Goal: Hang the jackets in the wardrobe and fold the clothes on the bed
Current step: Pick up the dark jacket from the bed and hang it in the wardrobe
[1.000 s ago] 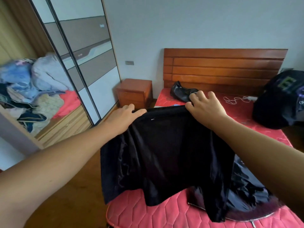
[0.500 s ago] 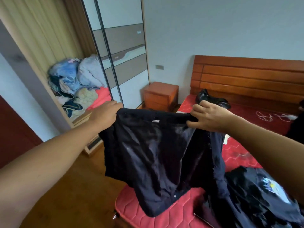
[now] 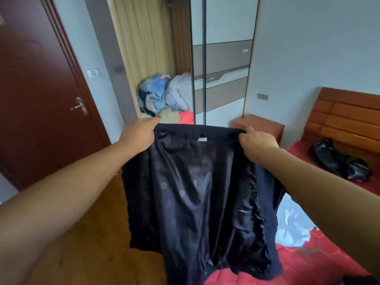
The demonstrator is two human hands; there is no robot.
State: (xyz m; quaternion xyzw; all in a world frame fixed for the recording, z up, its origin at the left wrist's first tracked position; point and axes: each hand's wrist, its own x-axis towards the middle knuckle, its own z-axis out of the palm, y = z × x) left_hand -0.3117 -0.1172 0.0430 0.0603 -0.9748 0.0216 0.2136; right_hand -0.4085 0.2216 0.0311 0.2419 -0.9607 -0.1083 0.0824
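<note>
Black jacket (image 3: 197, 192) held up, lining out; left hand (image 3: 138, 132), right hand (image 3: 257, 144) grip collar; small white label unreadable.

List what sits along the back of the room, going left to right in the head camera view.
Dark red wooden door, white wall switch, blue and grey heap of bedding, grey panelled sliding wardrobe door, orange-brown wooden bedside cabinet, slatted wooden headboard.
</note>
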